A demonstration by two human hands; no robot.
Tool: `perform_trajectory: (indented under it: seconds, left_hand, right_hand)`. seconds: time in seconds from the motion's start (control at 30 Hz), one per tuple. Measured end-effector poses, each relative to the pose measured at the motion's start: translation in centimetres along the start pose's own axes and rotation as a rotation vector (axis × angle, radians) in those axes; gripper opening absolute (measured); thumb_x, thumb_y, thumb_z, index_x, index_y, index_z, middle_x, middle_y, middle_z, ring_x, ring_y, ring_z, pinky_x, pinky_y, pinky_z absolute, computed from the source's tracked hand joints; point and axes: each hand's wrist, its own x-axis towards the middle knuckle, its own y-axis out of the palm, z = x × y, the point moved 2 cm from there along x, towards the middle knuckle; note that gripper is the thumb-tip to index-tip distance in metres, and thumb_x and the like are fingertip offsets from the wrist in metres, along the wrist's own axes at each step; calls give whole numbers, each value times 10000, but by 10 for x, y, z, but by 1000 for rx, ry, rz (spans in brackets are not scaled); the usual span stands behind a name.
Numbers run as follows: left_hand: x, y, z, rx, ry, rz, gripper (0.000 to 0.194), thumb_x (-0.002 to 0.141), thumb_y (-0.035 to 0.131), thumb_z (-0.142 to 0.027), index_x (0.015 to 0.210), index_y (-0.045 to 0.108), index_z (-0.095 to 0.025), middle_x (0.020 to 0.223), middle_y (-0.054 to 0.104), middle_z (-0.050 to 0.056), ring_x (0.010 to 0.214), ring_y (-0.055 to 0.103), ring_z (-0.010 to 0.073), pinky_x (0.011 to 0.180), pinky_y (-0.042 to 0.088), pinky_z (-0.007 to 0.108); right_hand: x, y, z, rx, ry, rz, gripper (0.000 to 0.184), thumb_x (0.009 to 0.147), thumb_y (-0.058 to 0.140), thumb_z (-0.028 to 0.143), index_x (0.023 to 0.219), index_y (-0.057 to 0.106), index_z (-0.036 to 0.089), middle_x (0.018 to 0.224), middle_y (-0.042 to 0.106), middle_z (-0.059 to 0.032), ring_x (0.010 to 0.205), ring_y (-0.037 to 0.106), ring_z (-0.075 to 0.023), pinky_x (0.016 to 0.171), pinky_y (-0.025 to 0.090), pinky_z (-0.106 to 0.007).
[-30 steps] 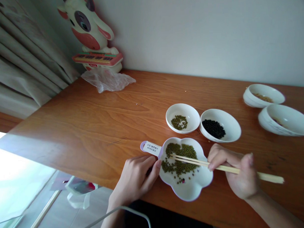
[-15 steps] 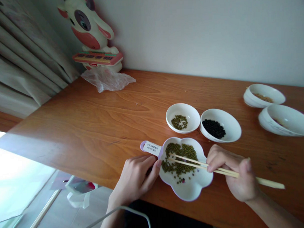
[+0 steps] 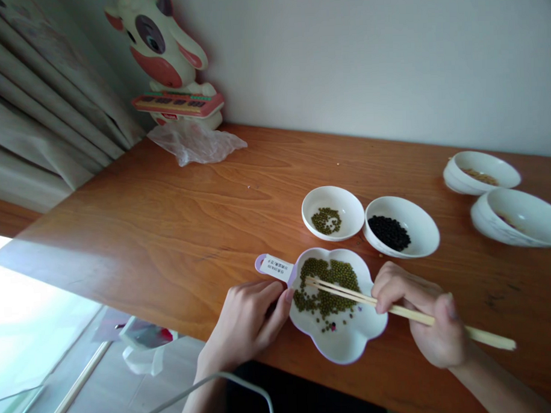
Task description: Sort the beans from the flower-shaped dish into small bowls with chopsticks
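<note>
A white flower-shaped dish [image 3: 348, 342] with a purple rim holds a heap of green beans [image 3: 327, 286] near the table's front edge. My left hand [image 3: 247, 319] rests against the dish's left rim, fingertips touching it beside a labelled purple tab [image 3: 273, 267]. My right hand [image 3: 424, 319] grips a pair of wooden chopsticks [image 3: 483, 338], whose tips lie together among the green beans at the dish's upper left. Behind the dish stand a small white bowl with a few green beans [image 3: 332, 212] and a white bowl with black beans [image 3: 402, 233].
Two more white bowls [image 3: 482, 170] [image 3: 520, 217] sit at the far right of the wooden table [image 3: 167, 222]. A cow figure [image 3: 171, 59] and a crumpled clear plastic bag [image 3: 194, 143] stand at the back left, by curtains. The floor lies below the front edge.
The chopstick tips, spread apart half a second ago, have come together among the green beans. My right hand shifted only slightly. The left hand and the dish stayed put.
</note>
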Motion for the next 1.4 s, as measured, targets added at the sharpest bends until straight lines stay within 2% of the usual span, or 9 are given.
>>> perform_trajectory:
  seconds: [0.37, 0.67, 0.9, 1.2, 1.4]
  left_hand:
    - [0, 0, 0, 6, -5, 2, 368, 1095, 392, -350, 760, 433, -203, 701, 541, -10, 634, 511, 120, 652, 343, 268]
    - [-1, 0, 0, 0, -3, -1, 381, 1102, 377, -366, 762, 430, -202, 703, 545, -10, 634, 507, 121, 649, 335, 268]
    - [-1, 0, 0, 2, -1, -3, 377, 1101, 380, -364, 764, 430, -202, 701, 545, -9, 634, 508, 122, 651, 337, 265]
    - [-1, 1, 0, -4, -2, -6, 374, 1101, 382, -362, 769, 442, -201, 708, 553, -9, 642, 520, 120, 658, 344, 264]
    - [-1, 1, 0, 2, -4, -4, 380, 1100, 384, -370, 763, 436, -202, 700, 545, -14, 629, 505, 117, 645, 335, 265]
  right_hand:
    - [-2, 0, -2, -17, 11, 62, 693, 1049, 162, 656, 852, 680, 241, 744, 623, -50, 717, 560, -230, 722, 395, -406]
    - [-1, -2, -2, 3, -13, 43, 703, 1043, 165, 668, 814, 669, 237, 707, 615, -35, 681, 546, -222, 711, 379, -417]
    - [-6, -6, -7, 21, -52, 14, 681, 1077, 167, 571, 845, 720, 248, 707, 653, -26, 665, 559, -212, 725, 371, -433]
    - [-5, -7, -7, 54, -60, -31, 722, 1087, 128, 541, 849, 742, 244, 699, 672, -26, 639, 582, -208, 724, 373, -438]
    - [-2, -13, -3, 64, -23, -5, 777, 1059, 92, 627, 849, 739, 253, 691, 659, -26, 647, 563, -212, 692, 382, -422]
